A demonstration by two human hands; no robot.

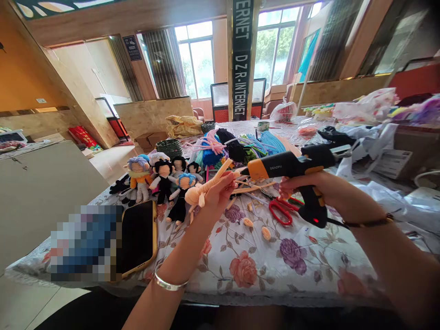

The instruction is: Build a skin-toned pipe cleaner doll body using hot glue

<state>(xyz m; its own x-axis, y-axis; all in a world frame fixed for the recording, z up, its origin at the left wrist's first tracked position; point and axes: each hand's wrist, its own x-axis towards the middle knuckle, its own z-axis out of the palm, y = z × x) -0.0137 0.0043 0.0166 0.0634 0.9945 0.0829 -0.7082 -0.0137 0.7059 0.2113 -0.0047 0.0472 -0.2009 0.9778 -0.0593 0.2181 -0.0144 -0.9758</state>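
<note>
My left hand [222, 190] is closed on a peach-coloured doll body [195, 195] made of fuzzy stems, its round head pointing left and a strip sticking up. In my right hand [302, 183] is a black and orange glue gun [282, 167], its nozzle pointing left and touching or nearly touching the piece by my left fingertips. A small red light glows at the base of its handle. Red-handled scissors [281, 211] lie on the cloth below the gun. Two small peach coils [266, 233] rest in front of them.
Several finished dolls [163, 172] stand at the left behind a phone [137, 236] in a yellow case. Bundles of coloured stems [220, 146] lie at the back centre. White plastic bags [371, 137] crowd the right side of the flowered tablecloth [240, 270].
</note>
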